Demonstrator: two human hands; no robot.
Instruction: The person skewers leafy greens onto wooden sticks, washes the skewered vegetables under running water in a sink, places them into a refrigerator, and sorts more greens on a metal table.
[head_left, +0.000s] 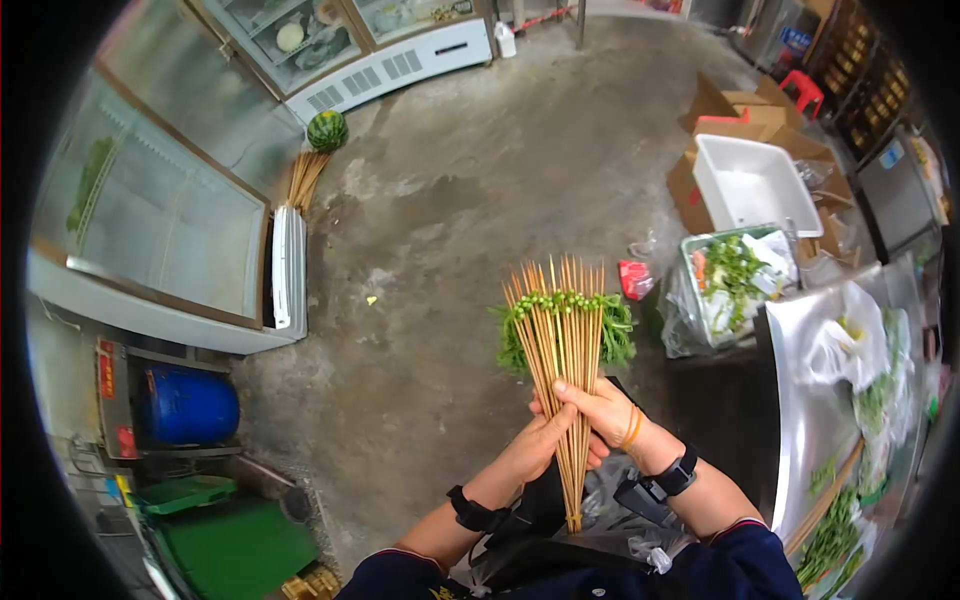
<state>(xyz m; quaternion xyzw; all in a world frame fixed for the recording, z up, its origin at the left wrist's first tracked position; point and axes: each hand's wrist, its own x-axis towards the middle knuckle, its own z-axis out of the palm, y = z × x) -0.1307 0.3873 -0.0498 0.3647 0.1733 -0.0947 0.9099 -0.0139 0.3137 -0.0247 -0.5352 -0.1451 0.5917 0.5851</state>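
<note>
Gripping the skewers [555, 345] is a two-hand job: L hand [533, 446] & R hand [598, 410] both closed round the lower-mid part of the bundle, thumbs on the near side. Bundle's in front of the torso, above the floor [420, 250], narrow at the gathered butts [573, 523], fanned out twd the pointed tips. Greens [619, 335] sit across the upper part, just below the tips & sticking out both sides.

To handle it well, prob. best w/ firm, even pressure from both thumbs, so inner sticks don't slip; too hard a squeeze could cross them. Tips should face away from body, & fingers should stay off the greens, which look easily bruised.

Edges: steel surface [795, 350] is on the R, its near-side rim well apart from the fan but closer to the R forearm, so R elbow prob. needs care. Crate of veg [740, 280] is fwd-R, w/ a red packet [635, 280] on the floor btwn it & the fan. Floor runs fwd & L to the fridges [395, 70], so fwd-L seems the easier side for turning the fan.
</note>
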